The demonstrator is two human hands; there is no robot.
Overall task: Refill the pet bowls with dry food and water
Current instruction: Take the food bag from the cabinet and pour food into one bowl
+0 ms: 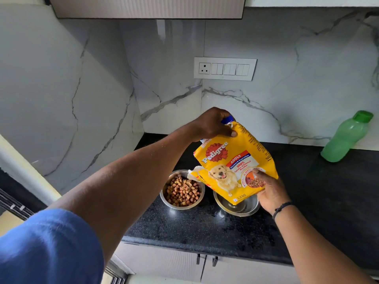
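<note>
Left round steel bowl (pixel 182 191) holds kibble; right round steel bowl (pixel 238 207) looks empty, green plastic bottle (pixel 346 137) untouched. We grip the yellow dog-food bag (pixel 235 160), left hand (pixel 213 125) pinching top, right hand (pixel 268 191) clasping bottom.

Short blue sleeve (pixel 51 247) on the left upper arm; bare forearms; thin dark cord bracelet (pixel 282 208) around the right wrist, with a small knot.
</note>
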